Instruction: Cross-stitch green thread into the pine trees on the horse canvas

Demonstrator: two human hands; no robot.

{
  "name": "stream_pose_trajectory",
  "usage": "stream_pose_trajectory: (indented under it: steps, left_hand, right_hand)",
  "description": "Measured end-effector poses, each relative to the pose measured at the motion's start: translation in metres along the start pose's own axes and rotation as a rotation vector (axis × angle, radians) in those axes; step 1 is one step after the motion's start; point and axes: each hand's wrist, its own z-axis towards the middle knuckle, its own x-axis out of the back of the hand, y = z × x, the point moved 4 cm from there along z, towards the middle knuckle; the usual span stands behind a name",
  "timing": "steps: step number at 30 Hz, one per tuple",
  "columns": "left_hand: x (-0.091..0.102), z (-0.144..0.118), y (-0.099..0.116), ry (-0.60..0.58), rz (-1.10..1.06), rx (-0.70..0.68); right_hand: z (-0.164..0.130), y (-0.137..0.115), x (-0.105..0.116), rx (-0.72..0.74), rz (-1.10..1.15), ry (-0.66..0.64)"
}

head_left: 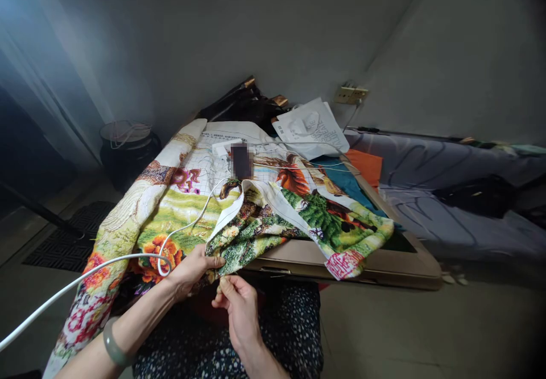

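Embroidered cloth [239, 219] lies spread over the low table [384, 265], its near folded edge pinched between thumb and fingers of the left hand [194, 271], while the right hand [239, 305] just below has fingertips closed together at the cloth's edge, a white cable [85, 274] looping beside the wrist

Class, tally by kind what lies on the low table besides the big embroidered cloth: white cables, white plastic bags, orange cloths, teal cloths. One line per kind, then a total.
White cable: 1
White plastic bag: 1
Orange cloth: 1
Teal cloth: 1
Total: 4
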Motion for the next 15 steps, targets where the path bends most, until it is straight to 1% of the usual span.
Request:
stream_pose_trajectory:
  steps: [4,8,13,15]
  left_hand:
    - [-0.0013,-0.0013,-0.0006,-0.012,-0.001,0.022]
    - [-0.0027,-0.0035,0.0006,0.017,0.001,0.019]
    - [-0.0032,-0.0035,-0.0005,0.006,-0.035,0.006]
    - [-0.0025,-0.0033,-0.0013,0.011,-0.041,0.004]
  right_hand:
    - [-0.0007,0.0024,-0.0015,0.011,0.027,-0.024]
    - [-0.0015,0.0039,-0.0039,0.043,0.055,-0.022]
    - [-0.0016,0.0031,-0.0092,-0.015,0.151,-0.017]
    - [-0.0011,0.0015,-0.0091,-0.025,0.129,-0.019]
